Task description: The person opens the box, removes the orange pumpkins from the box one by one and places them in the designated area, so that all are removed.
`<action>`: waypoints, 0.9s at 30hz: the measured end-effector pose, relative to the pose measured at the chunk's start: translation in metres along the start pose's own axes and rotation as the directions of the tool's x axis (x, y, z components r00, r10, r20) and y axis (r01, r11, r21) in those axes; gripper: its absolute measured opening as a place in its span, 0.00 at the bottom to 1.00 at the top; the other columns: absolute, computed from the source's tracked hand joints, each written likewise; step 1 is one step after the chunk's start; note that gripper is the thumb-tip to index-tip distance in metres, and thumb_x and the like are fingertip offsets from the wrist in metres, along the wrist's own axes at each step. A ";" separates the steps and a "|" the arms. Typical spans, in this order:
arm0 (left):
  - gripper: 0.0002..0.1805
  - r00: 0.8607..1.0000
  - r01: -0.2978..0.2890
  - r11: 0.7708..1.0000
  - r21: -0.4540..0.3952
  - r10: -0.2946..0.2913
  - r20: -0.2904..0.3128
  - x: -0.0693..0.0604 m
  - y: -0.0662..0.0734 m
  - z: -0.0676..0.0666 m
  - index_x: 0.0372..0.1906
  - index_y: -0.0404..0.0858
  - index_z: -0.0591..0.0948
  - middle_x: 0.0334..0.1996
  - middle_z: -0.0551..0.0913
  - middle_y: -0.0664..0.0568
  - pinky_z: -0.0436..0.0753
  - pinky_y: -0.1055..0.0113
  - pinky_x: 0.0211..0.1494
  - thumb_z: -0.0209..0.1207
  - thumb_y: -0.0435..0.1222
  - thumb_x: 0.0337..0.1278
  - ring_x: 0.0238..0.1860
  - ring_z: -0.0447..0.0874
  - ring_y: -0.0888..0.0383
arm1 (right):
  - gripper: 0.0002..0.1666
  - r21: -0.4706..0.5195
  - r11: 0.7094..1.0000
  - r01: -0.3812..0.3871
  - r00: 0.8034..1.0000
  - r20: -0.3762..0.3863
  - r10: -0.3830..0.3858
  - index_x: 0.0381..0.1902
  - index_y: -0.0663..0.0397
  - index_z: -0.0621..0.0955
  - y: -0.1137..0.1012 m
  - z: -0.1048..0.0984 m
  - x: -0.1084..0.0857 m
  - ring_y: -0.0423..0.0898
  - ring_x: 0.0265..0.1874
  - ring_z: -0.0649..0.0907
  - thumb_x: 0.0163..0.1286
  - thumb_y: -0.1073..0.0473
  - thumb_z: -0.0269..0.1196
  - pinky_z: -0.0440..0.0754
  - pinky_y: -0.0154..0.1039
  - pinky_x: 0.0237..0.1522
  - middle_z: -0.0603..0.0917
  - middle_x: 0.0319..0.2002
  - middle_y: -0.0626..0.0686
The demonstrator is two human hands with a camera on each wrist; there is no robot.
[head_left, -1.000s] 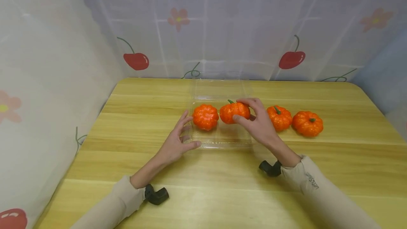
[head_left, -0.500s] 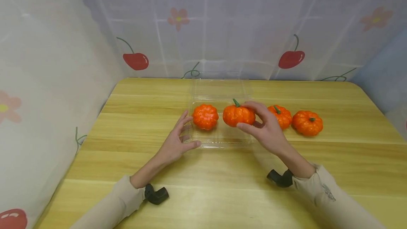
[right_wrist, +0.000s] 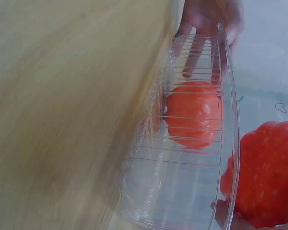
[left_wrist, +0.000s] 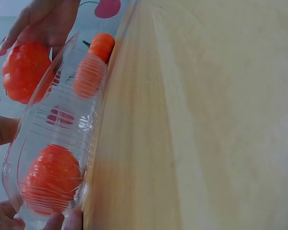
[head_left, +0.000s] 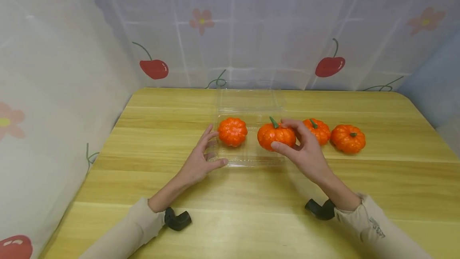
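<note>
My right hand (head_left: 307, 157) pinches an orange toy pumpkin (head_left: 274, 136) with a green stem between thumb and fingers. It is held up over the right half of a clear plastic clamshell box (head_left: 251, 153). Inside the box's left half lies another pumpkin (head_left: 232, 132), no stem showing. My left hand (head_left: 194, 165) rests at the box's left front corner, fingers spread, thumb on the front rim. The left wrist view shows the held pumpkin (left_wrist: 26, 72) above the rim. In the right wrist view, the left fingers (right_wrist: 194, 55) reach along the box's far end.
Two more stemmed pumpkins stand right of the box: a nearer one (head_left: 317, 132), partly behind the right hand, and a farther one (head_left: 347, 139). The box's transparent lid (head_left: 249, 99) lies opened back toward the patterned curtain (head_left: 258, 31). Everything sits on a wooden table (head_left: 230, 219).
The right hand has moved right and toward the front, carrying the pumpkin from beside the other one in the box. The left hand and box look unmoved.
</note>
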State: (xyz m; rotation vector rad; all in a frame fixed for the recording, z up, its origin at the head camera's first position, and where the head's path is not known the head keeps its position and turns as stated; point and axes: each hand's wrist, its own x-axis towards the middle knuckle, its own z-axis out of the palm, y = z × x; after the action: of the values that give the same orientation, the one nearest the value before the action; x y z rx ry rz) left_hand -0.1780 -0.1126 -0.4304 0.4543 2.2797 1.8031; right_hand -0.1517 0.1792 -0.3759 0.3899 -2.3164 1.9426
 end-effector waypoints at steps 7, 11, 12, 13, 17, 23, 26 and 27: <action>0.44 1.000 -0.002 1.000 -0.001 0.002 0.001 0.000 -0.001 0.000 0.73 0.38 0.62 0.79 0.40 0.62 0.68 0.49 0.69 0.70 0.33 0.52 0.73 0.55 0.43 | 0.21 -0.033 0.999 -0.002 0.999 -0.034 0.001 0.47 0.64 0.67 0.000 -0.003 -0.004 0.52 0.58 0.74 0.64 0.68 0.67 0.79 0.29 0.52 0.68 0.65 0.54; 0.44 1.000 -0.005 1.000 0.003 0.005 0.003 0.000 -0.001 -0.001 0.73 0.38 0.62 0.79 0.40 0.62 0.68 0.49 0.69 0.70 0.33 0.53 0.73 0.55 0.43 | 0.25 -0.008 1.000 0.017 0.999 -0.047 -0.018 0.54 0.62 0.68 0.001 -0.005 -0.007 0.51 0.57 0.73 0.64 0.70 0.66 0.79 0.30 0.52 0.69 0.63 0.55; 0.44 1.000 -0.005 1.000 0.004 0.005 0.003 0.000 -0.001 -0.001 0.74 0.38 0.62 0.79 0.40 0.62 0.68 0.49 0.69 0.70 0.33 0.53 0.73 0.55 0.43 | 0.27 -0.011 1.000 0.024 0.998 -0.049 -0.025 0.57 0.62 0.68 0.001 -0.005 -0.008 0.51 0.57 0.73 0.63 0.70 0.66 0.79 0.30 0.52 0.69 0.63 0.56; 0.44 1.000 -0.007 1.000 0.005 0.007 0.002 0.000 -0.001 -0.001 0.74 0.38 0.62 0.79 0.40 0.62 0.68 0.49 0.69 0.70 0.33 0.53 0.73 0.55 0.43 | 0.30 -0.017 0.999 0.029 0.998 -0.050 -0.030 0.60 0.61 0.68 0.001 -0.006 -0.009 0.50 0.57 0.73 0.63 0.71 0.66 0.79 0.30 0.52 0.69 0.63 0.56; 0.44 1.000 -0.008 1.000 0.007 0.008 0.001 0.001 -0.001 -0.001 0.74 0.38 0.62 0.79 0.41 0.62 0.69 0.49 0.69 0.70 0.33 0.52 0.73 0.56 0.44 | 0.36 -0.089 0.996 0.030 0.998 -0.052 -0.035 0.66 0.61 0.67 0.001 -0.009 -0.015 0.48 0.55 0.73 0.63 0.69 0.67 0.80 0.29 0.50 0.70 0.61 0.55; 0.44 1.000 -0.009 1.000 0.007 0.009 0.003 0.001 -0.002 -0.001 0.74 0.38 0.61 0.79 0.40 0.63 0.69 0.49 0.69 0.70 0.34 0.53 0.73 0.56 0.44 | 0.33 -0.212 0.977 0.032 0.998 -0.054 -0.044 0.63 0.58 0.72 -0.001 -0.015 -0.023 0.48 0.53 0.73 0.62 0.66 0.69 0.80 0.29 0.48 0.69 0.59 0.50; 0.44 1.000 -0.011 1.000 0.006 0.011 0.004 0.001 -0.002 -0.001 0.74 0.38 0.61 0.79 0.40 0.62 0.68 0.49 0.69 0.70 0.34 0.53 0.73 0.56 0.44 | 0.31 -0.214 0.976 0.034 0.997 -0.057 -0.047 0.62 0.58 0.74 -0.002 -0.019 -0.026 0.48 0.54 0.73 0.61 0.67 0.69 0.79 0.28 0.49 0.67 0.60 0.49; 0.44 1.000 -0.012 1.000 0.006 0.012 0.004 0.001 -0.002 -0.001 0.74 0.38 0.61 0.79 0.40 0.61 0.68 0.49 0.69 0.70 0.33 0.53 0.73 0.56 0.44 | 0.31 -0.211 0.977 0.036 0.997 -0.059 -0.049 0.62 0.58 0.74 -0.003 -0.020 -0.027 0.48 0.54 0.73 0.61 0.67 0.69 0.79 0.28 0.49 0.67 0.60 0.49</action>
State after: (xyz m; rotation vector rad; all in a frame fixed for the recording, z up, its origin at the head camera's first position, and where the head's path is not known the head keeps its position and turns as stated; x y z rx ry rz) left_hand -0.1790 -0.1136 -0.4325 0.4726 2.2849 1.8003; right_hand -0.1264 0.2021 -0.3761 0.3488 -2.4187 1.6444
